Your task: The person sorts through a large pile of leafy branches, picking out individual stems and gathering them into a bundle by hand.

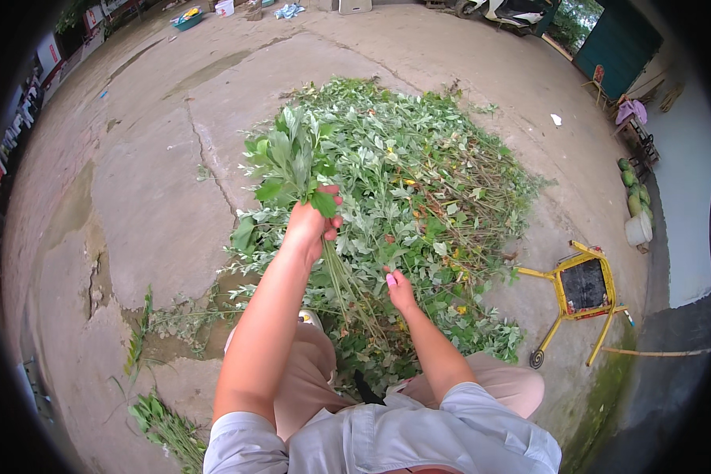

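Observation:
My left hand (315, 222) grips a bunch of cut leafy stems (293, 157), with the leaves fanned out above the fist and the bare stalks trailing down below it. A broad heap of grey-green leafy plants (373, 160) lies on the ground before me, with some yellow and brown leaves among them. Low over the near part of this heap is my right hand (401, 291), its thumb bearing something pink. The fingers are curled, and whether they pinch a stem is hidden. Another small bundle of stems (172, 429) rests on the ground at lower left.
To the right, a yellow metal-framed chair (586, 290) lies on its side. Green melons or gourds (634, 192) and a white bucket (638, 230) stand along the right wall. Cracked concrete (154, 225) spreads on the left. A scooter (506, 13) is parked at the back.

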Demonstrator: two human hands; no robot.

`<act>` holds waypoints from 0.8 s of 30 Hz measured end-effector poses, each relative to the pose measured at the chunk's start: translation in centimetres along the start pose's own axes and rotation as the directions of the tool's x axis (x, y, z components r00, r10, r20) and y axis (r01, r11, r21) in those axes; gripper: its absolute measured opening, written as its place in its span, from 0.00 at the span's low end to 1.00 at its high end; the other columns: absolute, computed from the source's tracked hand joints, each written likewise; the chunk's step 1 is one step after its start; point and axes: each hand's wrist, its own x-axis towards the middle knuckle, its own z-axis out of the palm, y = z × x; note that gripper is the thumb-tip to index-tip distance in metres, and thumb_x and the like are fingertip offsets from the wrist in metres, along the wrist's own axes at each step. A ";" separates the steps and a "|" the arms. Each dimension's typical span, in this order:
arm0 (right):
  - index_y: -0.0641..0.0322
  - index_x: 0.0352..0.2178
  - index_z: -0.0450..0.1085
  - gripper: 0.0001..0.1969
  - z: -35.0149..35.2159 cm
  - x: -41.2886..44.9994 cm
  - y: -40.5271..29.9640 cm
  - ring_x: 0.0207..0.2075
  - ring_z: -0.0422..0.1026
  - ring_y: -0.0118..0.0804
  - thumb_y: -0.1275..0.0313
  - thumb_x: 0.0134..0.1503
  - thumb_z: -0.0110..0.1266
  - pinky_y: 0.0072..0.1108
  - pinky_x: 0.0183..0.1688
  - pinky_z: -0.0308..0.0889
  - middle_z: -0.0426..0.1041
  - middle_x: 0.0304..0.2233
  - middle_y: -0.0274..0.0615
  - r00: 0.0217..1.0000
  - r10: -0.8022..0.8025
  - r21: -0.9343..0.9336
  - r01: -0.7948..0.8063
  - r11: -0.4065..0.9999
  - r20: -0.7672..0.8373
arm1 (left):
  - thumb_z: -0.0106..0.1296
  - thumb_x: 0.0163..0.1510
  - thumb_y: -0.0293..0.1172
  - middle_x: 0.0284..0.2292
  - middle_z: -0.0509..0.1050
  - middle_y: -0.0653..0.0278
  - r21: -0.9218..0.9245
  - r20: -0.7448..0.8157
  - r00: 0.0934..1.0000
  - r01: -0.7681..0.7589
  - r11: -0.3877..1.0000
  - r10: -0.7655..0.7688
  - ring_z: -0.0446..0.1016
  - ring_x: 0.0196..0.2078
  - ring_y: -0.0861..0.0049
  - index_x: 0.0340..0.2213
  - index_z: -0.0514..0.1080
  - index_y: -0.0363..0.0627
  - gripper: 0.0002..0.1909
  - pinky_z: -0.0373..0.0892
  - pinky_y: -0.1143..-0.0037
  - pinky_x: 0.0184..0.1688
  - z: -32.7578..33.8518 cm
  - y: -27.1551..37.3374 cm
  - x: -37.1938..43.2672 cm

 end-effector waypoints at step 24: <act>0.63 0.40 0.56 0.17 -2.0 -6.0 -28.2 0.46 0.60 0.47 0.68 0.49 0.44 0.38 0.52 0.45 0.64 0.39 0.49 0.741 -0.644 -0.526 0.630 0.571 0.187 | 0.36 0.52 0.32 0.12 0.51 0.73 -0.075 0.189 0.978 -0.076 0.994 0.089 0.48 0.12 0.87 0.17 0.55 0.48 0.11 0.45 0.84 0.13 1.1 1.5 -3.8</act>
